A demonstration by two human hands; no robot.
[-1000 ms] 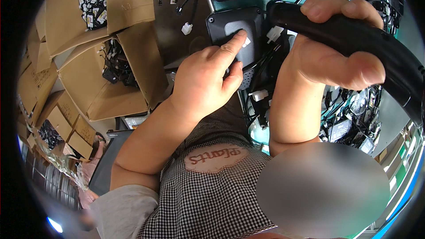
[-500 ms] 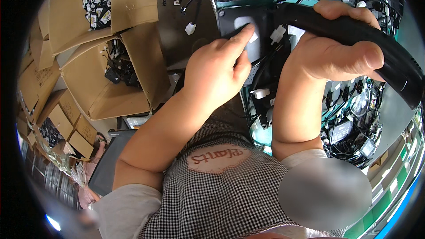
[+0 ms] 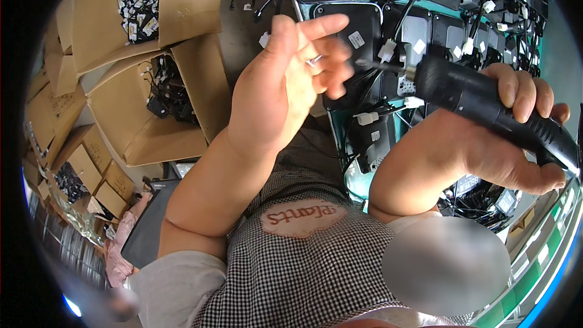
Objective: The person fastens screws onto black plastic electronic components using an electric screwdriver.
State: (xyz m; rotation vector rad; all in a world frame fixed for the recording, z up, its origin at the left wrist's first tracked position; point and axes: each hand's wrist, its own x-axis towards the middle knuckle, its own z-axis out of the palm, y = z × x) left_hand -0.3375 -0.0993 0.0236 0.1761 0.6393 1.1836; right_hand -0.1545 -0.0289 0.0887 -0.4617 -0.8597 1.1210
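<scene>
My right hand (image 3: 486, 140) is wrapped round a black electric screwdriver (image 3: 470, 94), whose blurred bit points left over the black device housings. The fingers of my left hand (image 3: 285, 79) are apart and partly smeared, the index finger stretched toward the right. A small shiny silver thing (image 3: 314, 60) shows at those fingers; I cannot tell whether it is a ring or a loose part. Just beyond the left hand lies a black housing (image 3: 346, 24) with a white label. A white connector (image 3: 387, 50) on a black cable sits by the screwdriver's tip.
More black housings (image 3: 416, 27) with cables stand in rows on a teal surface. At left, open cardboard boxes (image 3: 203, 79) hold dark cabled parts (image 3: 170, 94) and small labelled pieces (image 3: 139, 6). Tangled cables and small screens (image 3: 470, 183) lie beyond my right forearm.
My left hand has lifted off the housing and turned palm-up with its fingers spread. The screwdriver has swung down and left, its bit now over the housings.
</scene>
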